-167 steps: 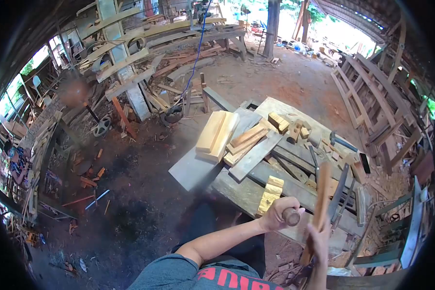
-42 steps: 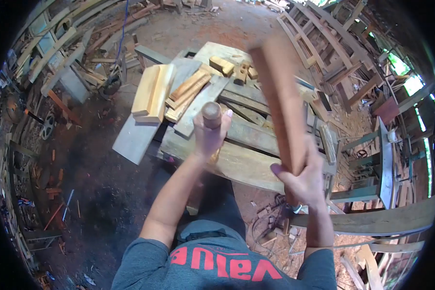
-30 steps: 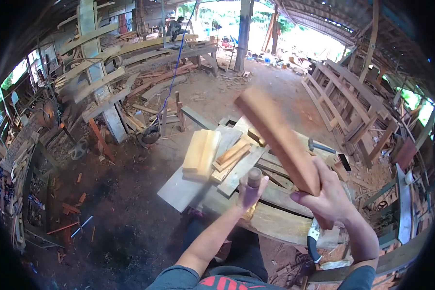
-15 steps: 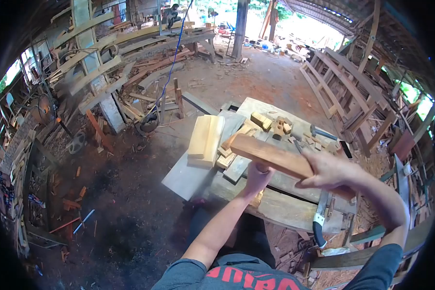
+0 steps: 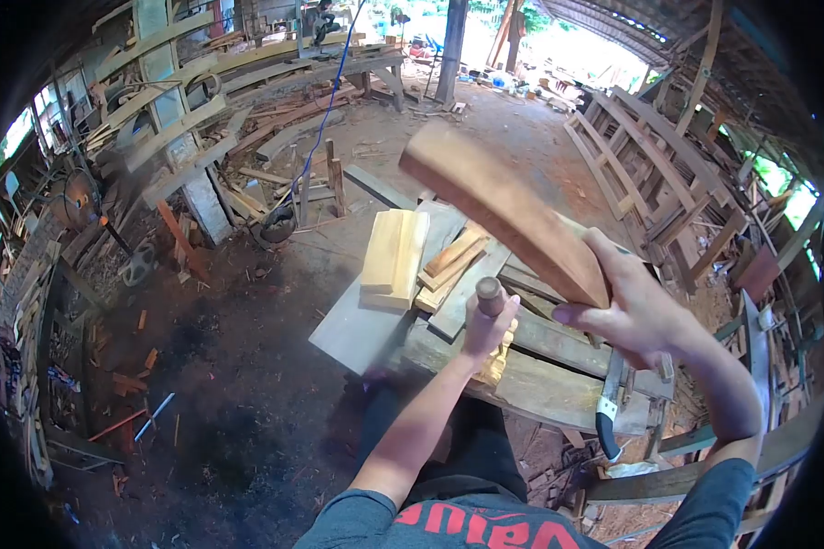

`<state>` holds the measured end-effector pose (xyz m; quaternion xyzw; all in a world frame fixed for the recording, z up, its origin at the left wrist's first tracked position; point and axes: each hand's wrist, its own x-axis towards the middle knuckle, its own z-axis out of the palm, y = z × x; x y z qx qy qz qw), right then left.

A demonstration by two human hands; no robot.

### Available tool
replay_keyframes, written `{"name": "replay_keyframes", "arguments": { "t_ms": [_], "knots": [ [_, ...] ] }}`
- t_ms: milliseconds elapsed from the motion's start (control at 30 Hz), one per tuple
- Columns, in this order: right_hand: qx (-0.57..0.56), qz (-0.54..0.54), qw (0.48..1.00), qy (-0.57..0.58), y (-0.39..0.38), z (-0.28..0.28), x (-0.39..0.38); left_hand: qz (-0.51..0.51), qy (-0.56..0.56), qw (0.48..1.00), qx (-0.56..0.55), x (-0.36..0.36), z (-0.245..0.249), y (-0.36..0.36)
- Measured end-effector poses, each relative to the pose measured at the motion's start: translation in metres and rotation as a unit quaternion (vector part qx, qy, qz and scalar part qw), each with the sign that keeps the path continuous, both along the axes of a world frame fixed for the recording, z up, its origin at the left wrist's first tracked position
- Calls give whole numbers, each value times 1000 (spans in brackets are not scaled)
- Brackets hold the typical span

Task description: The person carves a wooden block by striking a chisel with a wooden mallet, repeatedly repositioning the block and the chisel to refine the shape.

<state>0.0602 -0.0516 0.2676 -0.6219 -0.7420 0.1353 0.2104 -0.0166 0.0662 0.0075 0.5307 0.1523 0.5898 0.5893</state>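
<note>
In my right hand (image 5: 636,306) is a thick wooden block (image 5: 508,215), gripped at its near end and raised at a slant above the bench. My left hand (image 5: 487,331) is wrapped round the handle of a chisel (image 5: 491,293); its round butt points up and its blade is hidden. Just below that hand, a pale carved piece of wood (image 5: 494,368) lies at the near edge of the workbench (image 5: 545,389). The block is apart from the chisel handle.
Pale wood blocks (image 5: 394,261) and narrow offcuts (image 5: 455,256) lie on the bench's left side. A handsaw (image 5: 606,425) hangs over the near right edge, black handle outward. Leaning planks (image 5: 650,165) stand at right; a blue cable (image 5: 325,123) hangs at left.
My right hand has swung the wooden block's far end upward, away from my left hand. The chisel handle and the carved wood now show more plainly.
</note>
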Motion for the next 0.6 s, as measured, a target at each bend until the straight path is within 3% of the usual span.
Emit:
{"name": "replay_keyframes", "arguments": {
  "t_ms": [67,133,167,200,233,333,367,400,467,500,533,567,600],
  "knots": [
    [26,7,999,-32,7,-32,21,9,0,999,-44,-1,-8,5],
    [-180,12,961,-209,15,-33,23,5,24,996,-85,-4,-11,9],
    [-221,-19,960,-170,18,-22,26,4,8,992,-129,-2,-12,10],
    [-141,5,971,-196,17,-8,18,1,-6,984,-180,-4,-3,7],
    [-89,6,986,-144,14,-1,7,-6,8,981,-193,-5,-5,7],
    [-21,2,999,-34,10,-30,-4,17,10,990,-138,-7,-6,7],
    [23,18,1000,11,10,-41,0,5,-43,990,-133,-7,-3,5],
    [-133,-7,986,-103,14,-41,9,-4,-44,984,-174,-8,-11,5],
    [-165,-12,968,-189,21,-44,21,-53,-4,992,-118,-11,-24,12],
    [-168,-39,963,-208,20,-23,8,-61,-36,989,-127,-11,-21,12],
    [-78,-43,976,-200,16,-22,7,-68,-66,986,-140,-11,-15,7],
    [-18,-25,992,-123,12,-23,2,-41,-26,982,-184,-11,-9,3],
    [46,-6,998,-46,9,-26,-2,-36,-56,986,-152,-11,-7,1]
  ]
}}
